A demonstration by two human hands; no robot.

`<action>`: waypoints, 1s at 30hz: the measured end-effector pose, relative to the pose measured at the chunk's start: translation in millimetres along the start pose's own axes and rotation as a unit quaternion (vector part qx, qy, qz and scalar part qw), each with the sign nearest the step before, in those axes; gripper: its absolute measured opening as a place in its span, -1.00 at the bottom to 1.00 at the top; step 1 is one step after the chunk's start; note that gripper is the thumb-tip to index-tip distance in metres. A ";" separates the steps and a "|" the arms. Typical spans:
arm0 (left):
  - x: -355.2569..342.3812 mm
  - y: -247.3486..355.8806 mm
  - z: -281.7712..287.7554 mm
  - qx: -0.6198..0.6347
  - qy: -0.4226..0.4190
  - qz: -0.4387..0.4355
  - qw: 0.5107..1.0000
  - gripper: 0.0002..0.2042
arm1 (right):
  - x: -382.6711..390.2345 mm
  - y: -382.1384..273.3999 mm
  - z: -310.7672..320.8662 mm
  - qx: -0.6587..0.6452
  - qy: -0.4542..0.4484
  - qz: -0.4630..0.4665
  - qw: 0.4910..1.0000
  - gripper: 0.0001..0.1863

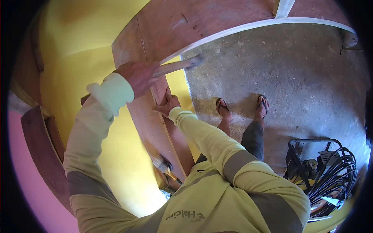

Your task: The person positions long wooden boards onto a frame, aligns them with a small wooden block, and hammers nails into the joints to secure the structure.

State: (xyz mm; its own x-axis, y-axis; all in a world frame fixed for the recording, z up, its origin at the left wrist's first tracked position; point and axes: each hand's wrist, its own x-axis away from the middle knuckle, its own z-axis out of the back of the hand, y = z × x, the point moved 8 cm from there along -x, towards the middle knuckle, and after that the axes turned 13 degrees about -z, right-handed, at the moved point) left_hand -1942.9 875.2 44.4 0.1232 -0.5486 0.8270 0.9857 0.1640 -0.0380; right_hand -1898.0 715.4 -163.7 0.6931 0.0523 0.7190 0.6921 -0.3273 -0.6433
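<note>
My left hand [138,77] is closed round the handle of a hammer [171,68], whose head is blurred and points right, over the floor. Below it, my right hand [169,105] rests against a long reddish-brown wooden board [149,130]. Its thumb and a finger are stretched apart along the board's edge; the remaining fingers are partly hidden. This board meets a wider curved wooden panel [171,31] at the upper end. A paintbrush [165,166] with pale bristles and a yellowish handle lies near the board's lower end.
Yellow wall [77,31] surfaces stand to the left, with a curved brown wooden piece [40,143] beyond. A machine with a black frame [307,159] and coiled black cable [342,174] sits on the concrete floor [295,77] at lower right. My sandalled feet [262,105] are on that floor.
</note>
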 end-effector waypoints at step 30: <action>79.6 -5.7 -50.1 0.100 0.151 0.145 0.973 -0.66 | 37.0 -35.3 38.7 0.236 0.104 0.081 0.963 0.23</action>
State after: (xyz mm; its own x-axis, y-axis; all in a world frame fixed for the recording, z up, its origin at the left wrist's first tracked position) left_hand -1932.9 789.6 82.3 0.4499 -0.6670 0.5939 0.8667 0.4865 -0.1103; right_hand -1889.0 765.3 -124.6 0.7779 -0.1692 0.6052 0.6273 0.1526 -0.7637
